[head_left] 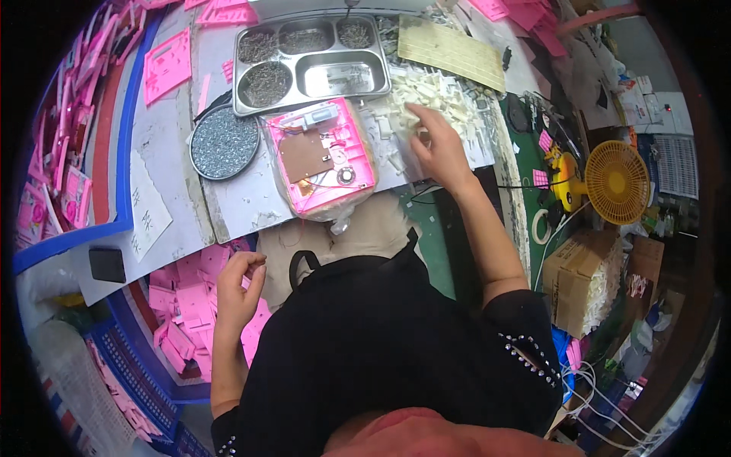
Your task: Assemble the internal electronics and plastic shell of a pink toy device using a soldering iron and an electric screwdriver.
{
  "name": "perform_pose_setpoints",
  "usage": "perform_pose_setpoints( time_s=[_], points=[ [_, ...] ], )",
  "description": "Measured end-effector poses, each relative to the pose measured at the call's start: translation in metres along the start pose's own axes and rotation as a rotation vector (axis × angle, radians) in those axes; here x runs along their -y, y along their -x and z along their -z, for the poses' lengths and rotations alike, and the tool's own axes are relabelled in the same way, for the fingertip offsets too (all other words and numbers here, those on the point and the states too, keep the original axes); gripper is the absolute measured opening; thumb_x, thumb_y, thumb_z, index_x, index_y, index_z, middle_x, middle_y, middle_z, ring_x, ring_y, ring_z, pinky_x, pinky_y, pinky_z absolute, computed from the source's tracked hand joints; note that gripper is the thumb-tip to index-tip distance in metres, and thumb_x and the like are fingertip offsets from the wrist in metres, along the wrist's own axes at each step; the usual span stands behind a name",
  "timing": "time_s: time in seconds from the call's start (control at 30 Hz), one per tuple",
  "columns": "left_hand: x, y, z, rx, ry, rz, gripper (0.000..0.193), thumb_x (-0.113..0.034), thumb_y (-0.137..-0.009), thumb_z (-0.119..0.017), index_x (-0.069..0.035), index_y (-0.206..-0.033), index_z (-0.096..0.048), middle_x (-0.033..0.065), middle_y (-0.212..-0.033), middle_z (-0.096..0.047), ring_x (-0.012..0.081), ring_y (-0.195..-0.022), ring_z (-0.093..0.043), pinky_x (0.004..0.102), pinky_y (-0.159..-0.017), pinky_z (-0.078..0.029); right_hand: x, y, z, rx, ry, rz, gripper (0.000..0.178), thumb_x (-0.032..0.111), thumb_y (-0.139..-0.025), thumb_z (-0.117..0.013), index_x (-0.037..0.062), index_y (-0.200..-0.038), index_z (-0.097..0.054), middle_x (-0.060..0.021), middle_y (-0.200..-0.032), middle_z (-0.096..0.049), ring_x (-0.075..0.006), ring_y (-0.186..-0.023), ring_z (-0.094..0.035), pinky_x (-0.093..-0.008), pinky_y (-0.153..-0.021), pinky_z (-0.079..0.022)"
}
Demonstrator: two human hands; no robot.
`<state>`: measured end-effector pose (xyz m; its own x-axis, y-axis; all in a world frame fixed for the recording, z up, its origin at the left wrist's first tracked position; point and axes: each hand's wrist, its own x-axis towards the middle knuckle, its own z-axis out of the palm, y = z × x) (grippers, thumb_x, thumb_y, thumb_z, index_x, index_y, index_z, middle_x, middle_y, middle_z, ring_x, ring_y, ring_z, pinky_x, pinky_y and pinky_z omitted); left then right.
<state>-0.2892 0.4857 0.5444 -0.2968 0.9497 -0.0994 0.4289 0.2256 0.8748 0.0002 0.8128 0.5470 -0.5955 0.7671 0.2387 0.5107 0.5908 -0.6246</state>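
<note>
Phone lies at left, then pink parts at lower left; near them we see the left hand, thumb and fingers apart. An open pink case sits upper centre; rightward, the right hand meets white pieces, its grip unclear to us.

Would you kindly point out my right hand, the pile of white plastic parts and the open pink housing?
Right hand point(442, 152), head view: back of the hand.
Pile of white plastic parts point(453, 95), head view: middle of the heap.
Open pink housing point(355, 155), head view: its bare pink floor.
</note>
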Motion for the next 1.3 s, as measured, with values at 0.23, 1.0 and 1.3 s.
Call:
perform_pose_setpoints(
  time_s=[0.23, 1.0, 1.3],
  points=[
    [0.002, 0.023, -0.009, -0.226, -0.068, 0.055, 0.01, -0.003, -0.09, -0.064, 0.002, -0.098, -0.067, 0.008, -0.089, -0.066, 0.0167, -0.077, -0.061, 0.0285, -0.067, -0.046, -0.008, 0.053, -0.002, 0.232, 0.104, -0.185, 0.034, 0.027, -0.079, -0.079, 0.0075, -0.104, -0.068, -0.0108, -0.086, -0.07, -0.0293, -0.078, -0.069, -0.0404, -0.072, -0.054],
    [-0.094, -0.073, -0.043, -0.078, -0.262, -0.096, 0.01, 0.002, -0.088, -0.064, 0.002, -0.098, -0.066, 0.0111, -0.088, -0.064, 0.0197, -0.071, -0.059, 0.0306, -0.063, -0.047, -0.065, -0.036, 0.061, -0.009, -0.211, -0.124, 0.029, 0.017, -0.089, -0.071, 0.007, -0.116, -0.074, -0.012, -0.099, -0.074, -0.0192, -0.073, -0.066, -0.0309, -0.069, -0.052],
    [-0.14, -0.14, -0.041, 0.023, -0.136, -0.455, 0.017, 0.003, -0.084, -0.068, 0.0, -0.101, -0.068, 0.014, -0.096, -0.066, 0.0236, -0.074, -0.063, 0.0324, -0.064, -0.05, -0.017, 0.013, 0.197, -0.256, 0.227, 0.12, 0.051, -0.003, -0.073, -0.057, 0.0074, -0.121, -0.069, -0.016, -0.112, -0.066, -0.0346, -0.109, -0.058, -0.042, -0.098, -0.047]
  ],
)
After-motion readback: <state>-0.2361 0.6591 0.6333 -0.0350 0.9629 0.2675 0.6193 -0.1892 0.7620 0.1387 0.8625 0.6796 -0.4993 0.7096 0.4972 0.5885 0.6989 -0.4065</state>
